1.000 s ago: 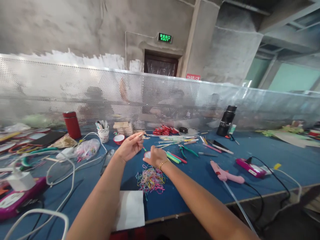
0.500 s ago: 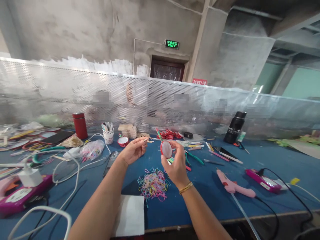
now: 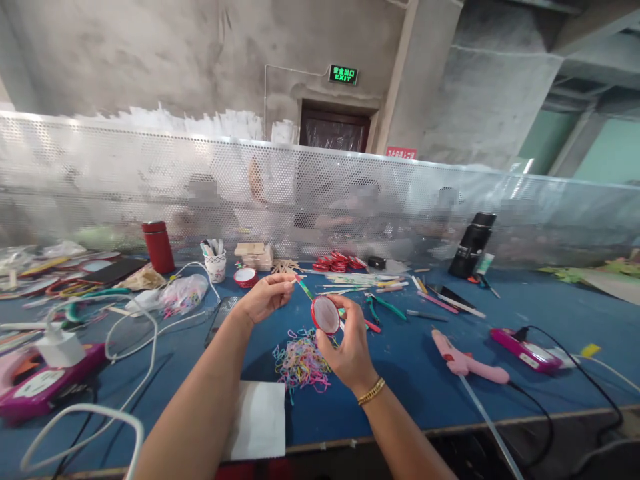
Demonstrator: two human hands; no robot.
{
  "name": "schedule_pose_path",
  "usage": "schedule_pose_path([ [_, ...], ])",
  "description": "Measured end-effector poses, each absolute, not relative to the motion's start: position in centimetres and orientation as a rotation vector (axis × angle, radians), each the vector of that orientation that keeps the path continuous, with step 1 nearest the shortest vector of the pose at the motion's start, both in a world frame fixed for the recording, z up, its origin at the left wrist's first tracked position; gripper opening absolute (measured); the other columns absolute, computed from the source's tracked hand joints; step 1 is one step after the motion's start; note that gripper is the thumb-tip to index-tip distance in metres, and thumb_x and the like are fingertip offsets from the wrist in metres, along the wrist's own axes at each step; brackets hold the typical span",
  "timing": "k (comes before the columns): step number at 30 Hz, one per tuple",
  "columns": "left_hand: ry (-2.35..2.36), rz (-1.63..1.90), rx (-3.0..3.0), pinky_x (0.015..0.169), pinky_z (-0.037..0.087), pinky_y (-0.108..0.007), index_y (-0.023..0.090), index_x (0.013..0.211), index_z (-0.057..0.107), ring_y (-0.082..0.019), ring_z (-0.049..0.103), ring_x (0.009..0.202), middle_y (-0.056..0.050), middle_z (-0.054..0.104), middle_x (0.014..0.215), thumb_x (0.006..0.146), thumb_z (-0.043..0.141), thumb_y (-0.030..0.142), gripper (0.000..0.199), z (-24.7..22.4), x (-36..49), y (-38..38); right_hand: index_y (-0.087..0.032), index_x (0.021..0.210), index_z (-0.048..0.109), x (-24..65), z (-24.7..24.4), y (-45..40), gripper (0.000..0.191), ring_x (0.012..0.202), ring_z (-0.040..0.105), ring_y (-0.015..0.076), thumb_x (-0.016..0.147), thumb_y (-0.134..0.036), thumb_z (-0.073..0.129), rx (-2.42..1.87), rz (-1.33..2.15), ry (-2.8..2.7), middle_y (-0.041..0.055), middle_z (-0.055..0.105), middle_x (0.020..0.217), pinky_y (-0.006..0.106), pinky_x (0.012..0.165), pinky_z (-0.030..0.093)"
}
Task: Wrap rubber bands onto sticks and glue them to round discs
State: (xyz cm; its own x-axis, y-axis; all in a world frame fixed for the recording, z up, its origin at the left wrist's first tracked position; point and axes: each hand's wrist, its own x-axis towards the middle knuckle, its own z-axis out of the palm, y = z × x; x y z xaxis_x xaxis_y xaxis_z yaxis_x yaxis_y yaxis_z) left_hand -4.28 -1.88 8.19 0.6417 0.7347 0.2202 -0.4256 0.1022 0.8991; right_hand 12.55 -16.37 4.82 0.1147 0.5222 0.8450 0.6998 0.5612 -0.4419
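My right hand (image 3: 347,347) grips a small red-rimmed toy drum (image 3: 326,315) between thumb and fingers, its whitish round face turned toward me. From the drum a striped red-and-green stick (image 3: 303,287) slants up to the left. My left hand (image 3: 267,298) is closed in a pinch close to that stick's tip; a tiny pale end shows at the fingertips, but I cannot make out what it is. Whether it touches the stick is unclear. Below the hands lies a heap of colourful small plastic loops (image 3: 303,360). White paper (image 3: 260,420) sits partly under my left forearm.
Several red pieces (image 3: 337,261) lie at the back, with green-handled pliers (image 3: 387,305) nearer. A pink glue gun (image 3: 465,360) and purple power strip (image 3: 525,350) are right. A red flask (image 3: 158,247), pen cup (image 3: 215,265) and white cable (image 3: 155,327) are left.
My right hand has brought the drum slightly left and down, and its stick now leans left toward my left fingertips. My left hand stays nearly in place, still pinched.
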Motion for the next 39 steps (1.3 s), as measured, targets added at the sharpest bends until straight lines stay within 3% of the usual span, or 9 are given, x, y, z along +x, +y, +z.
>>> schedule_pose_path([
  [39, 0.297, 0.852, 1.180, 0.057, 0.040, -0.016, 0.010, 0.090, 0.067, -0.004, 0.049, 0.059, 0.000, 0.054, 0.066, 0.067, 0.074, 0.017, 0.024, 8.84, -4.20, -2.81, -0.017, 0.119, 0.041, 12.23, 4.64, -16.25, 0.048, 0.107, 0.048, 0.0252, 0.073, -0.021, 0.057, -1.064, -0.166, -1.559, 0.0120, 0.049, 0.111, 0.045, 0.095, 0.040],
])
